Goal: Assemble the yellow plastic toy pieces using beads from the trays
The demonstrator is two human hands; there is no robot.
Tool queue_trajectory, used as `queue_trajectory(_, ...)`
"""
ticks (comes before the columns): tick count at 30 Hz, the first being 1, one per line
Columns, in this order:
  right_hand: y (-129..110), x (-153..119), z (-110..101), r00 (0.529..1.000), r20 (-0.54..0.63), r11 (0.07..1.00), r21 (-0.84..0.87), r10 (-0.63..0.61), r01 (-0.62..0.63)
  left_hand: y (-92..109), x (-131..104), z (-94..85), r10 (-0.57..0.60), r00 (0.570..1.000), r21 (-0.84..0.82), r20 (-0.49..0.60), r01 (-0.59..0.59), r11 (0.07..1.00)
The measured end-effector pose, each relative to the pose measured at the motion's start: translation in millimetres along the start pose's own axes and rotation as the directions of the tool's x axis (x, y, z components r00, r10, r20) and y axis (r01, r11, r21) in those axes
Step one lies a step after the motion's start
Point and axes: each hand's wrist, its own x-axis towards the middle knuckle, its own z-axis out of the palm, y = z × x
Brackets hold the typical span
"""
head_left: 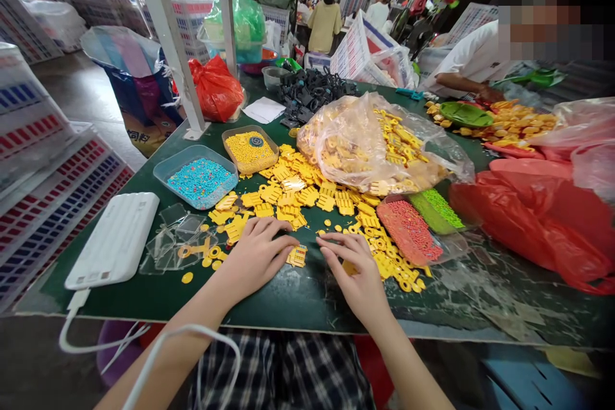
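My left hand point(262, 256) rests on the green table with its fingers bent and its thumb and forefinger at the left edge of a small yellow plastic piece point(296, 256). Tiny coloured beads sit in rows on that piece. To its right is my right hand point(356, 266), fingers stretched and slightly apart, holding nothing that I can see. Many similar yellow pieces point(288, 189) lie loose beyond my hands. Yellow ring-shaped parts point(391, 262) are scattered by my right hand.
Trays of blue beads point(199, 179), yellow beads point(247, 150), red beads point(410, 230) and green beads point(437, 208) surround the pile. A clear bag point(350, 141) holds more yellow parts. A white power bank point(115, 237) with a cable lies left, a red bag point(538, 218) right. Across sits a co-worker point(471, 57).
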Motion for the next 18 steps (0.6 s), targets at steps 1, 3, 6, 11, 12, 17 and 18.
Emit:
queue_trajectory(1, -1, -2, -5, 1.000, -0.006, 1.000, 0.007, 0.013, -0.013, 0, 0, 0.2, 0.005, 1.000, -0.003, -0.003, -0.005, 1.000)
queue_trajectory(3, -1, -8, -20, 0.999, -0.024, 1.000, -0.005, 0.023, -0.024, -2, 0, 1.3, 0.014, 1.000, -0.002, -0.019, -0.014, 1.000)
queue_trajectory(6, 9, -16, -52, 0.998, -0.063, 0.995, -0.105, -0.007, 0.000, -5, 0, 4.4, 0.028, 0.997, 0.009, -0.070, -0.028, 1.000)
queue_trajectory(11, 57, -4, -144, 0.989, -0.149, 0.897, -0.436, 0.005, -0.070, -14, 2, 9.2, 0.076, 0.990, 0.034, -0.122, -0.073, 0.997)
queue_trajectory(12, 69, 3, -165, 0.984, -0.169, 0.851, -0.509, 0.053, -0.133, -16, 2, 9.3, 0.090, 0.988, 0.043, -0.129, -0.085, 0.995)
queue_trajectory(17, 116, 51, -237, 0.911, -0.046, 0.566, -0.770, 0.409, -0.293, -27, 1, 6.0, 0.089, 0.978, 0.093, -0.189, -0.072, 0.993)
queue_trajectory(18, 123, 62, -242, 0.895, 0.021, 0.570, -0.777, 0.445, -0.266, -29, 2, 5.0, 0.080, 0.977, 0.098, -0.199, -0.062, 0.993)
